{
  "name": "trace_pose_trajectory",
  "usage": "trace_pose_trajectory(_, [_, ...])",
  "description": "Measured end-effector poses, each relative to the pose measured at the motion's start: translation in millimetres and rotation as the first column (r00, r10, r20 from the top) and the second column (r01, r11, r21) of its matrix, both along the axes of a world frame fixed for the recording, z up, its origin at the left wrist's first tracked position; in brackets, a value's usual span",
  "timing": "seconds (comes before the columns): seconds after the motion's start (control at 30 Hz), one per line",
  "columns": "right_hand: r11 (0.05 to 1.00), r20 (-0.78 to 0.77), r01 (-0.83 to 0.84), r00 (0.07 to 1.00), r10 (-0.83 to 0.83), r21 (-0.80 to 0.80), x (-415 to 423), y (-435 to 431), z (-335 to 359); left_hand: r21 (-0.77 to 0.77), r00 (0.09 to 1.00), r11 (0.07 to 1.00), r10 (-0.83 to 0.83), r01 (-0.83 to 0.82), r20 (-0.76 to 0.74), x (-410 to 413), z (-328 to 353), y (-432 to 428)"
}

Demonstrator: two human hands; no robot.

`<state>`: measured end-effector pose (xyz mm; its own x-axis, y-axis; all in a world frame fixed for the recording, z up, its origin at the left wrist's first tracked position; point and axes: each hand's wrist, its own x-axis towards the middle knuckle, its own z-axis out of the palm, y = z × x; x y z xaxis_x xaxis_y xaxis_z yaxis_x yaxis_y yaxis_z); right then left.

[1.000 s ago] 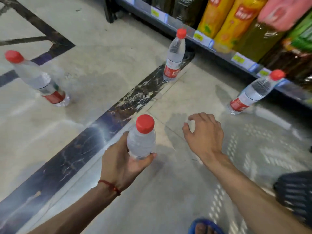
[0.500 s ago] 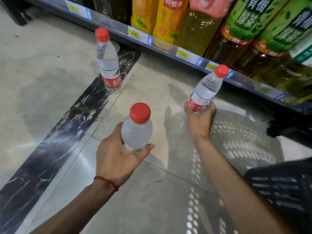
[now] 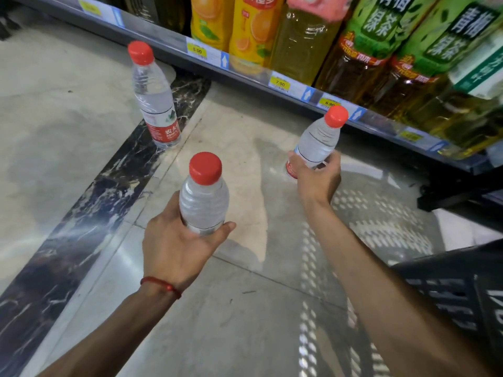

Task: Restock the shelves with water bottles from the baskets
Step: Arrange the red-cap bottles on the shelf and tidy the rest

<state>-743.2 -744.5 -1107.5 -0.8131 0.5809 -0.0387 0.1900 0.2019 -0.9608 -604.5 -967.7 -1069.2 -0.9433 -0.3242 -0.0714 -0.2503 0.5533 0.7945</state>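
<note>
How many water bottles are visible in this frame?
3. One water bottle held by the left hand, a second bottle gripped by the right hand, a third bottle standing on the floor by the shelf. The black basket hides its inside, so more may exist.

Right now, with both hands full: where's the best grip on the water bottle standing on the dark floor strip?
Wrap the clear body of the standing bottle just above its red label, coming from the near, open-floor side. It stands upright and round, and the shelf edge sits close behind, so a rear approach looks cramped.
</note>
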Motion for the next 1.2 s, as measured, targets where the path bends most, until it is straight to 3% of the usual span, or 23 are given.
trace_pose_trajectory(0.13, [0.993, 0.022, -0.108, 0.994, 0.109, -0.039, 28, -16, 3, -0.004, 1.0, 1.0, 0.018, -0.018, 0.003, 4, 1, -9])
trace_pose_trajectory(0.3, [0.923, 0.105, -0.298, 0.938, 0.331, -0.245, 68, -54, 14, 0.082, 0.999, 0.996, 0.045, -0.043, -0.013, 20, 4, -37])
trace_pose_trajectory(0.4, [0.883, 0.114, -0.368, 0.903, 0.414, -0.29, 96, -78, 20, 0.057, 0.996, 0.995, 0.079, -0.077, -0.028, 36, 7, -60])
trace_pose_trajectory(0.63, [0.804, 0.13, -0.538, 0.805, 0.579, -0.252, 161, -138, 28, 0.034, 0.989, 0.989, 0.146, -0.146, -0.018, 106, 10, -109])
trace_pose_trajectory(0.8, [0.766, 0.127, -0.605, 0.761, 0.637, -0.217, 197, -168, 46, -0.081, 0.984, 0.98, 0.178, -0.18, -0.032, 160, 35, -140])
trace_pose_trajectory(0.97, [0.69, 0.13, -0.698, 0.678, 0.723, -0.195, 213, -185, 136, -0.087, 0.966, 0.962, 0.257, -0.257, -0.013, 189, 124, -158])
trace_pose_trajectory(1.2, [0.69, 0.199, -0.666, 0.663, 0.722, -0.282, 255, -161, 358, 0.023, 0.959, 0.962, 0.268, -0.271, 0.09, 211, 319, -133])
